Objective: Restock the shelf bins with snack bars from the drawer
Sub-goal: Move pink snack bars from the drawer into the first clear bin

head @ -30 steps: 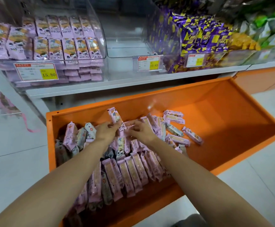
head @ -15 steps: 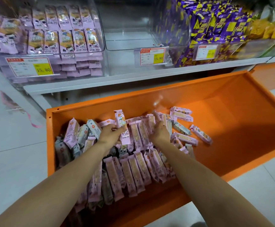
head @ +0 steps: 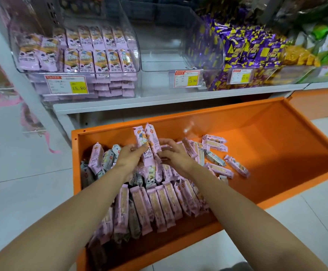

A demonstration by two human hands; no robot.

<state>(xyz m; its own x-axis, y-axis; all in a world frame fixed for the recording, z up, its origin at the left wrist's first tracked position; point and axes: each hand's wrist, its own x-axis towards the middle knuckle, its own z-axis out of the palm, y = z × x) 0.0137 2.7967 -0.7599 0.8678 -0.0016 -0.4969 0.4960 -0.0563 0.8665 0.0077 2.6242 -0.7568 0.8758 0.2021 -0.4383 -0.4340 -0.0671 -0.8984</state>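
Orange sheet-metal drawer point(head: 276, 153) stands pulled out below the white shelf board point(head: 159, 99). In the head view its left half carries a heap of pink foil-wrapped snack bars point(head: 159, 204), with rows along the front edge and strays toward the middle.

Above the heap, near the drawer's back wall, both hands meet on a pair of upright pink bars point(head: 146, 137). The left hand point(head: 129, 156) pinches them from the left with curled fingers, and the right hand point(head: 175, 155) curls round them from the right. The pair's long axis points up toward the shelf edge.

The empty clear plastic bin point(head: 167, 61) lies above, beyond and slightly right, nearer the right hand. The part-filled clear bin of pink packs point(head: 77, 55) lies up and left, nearer the left hand. The lift probably goes to the empty bin.
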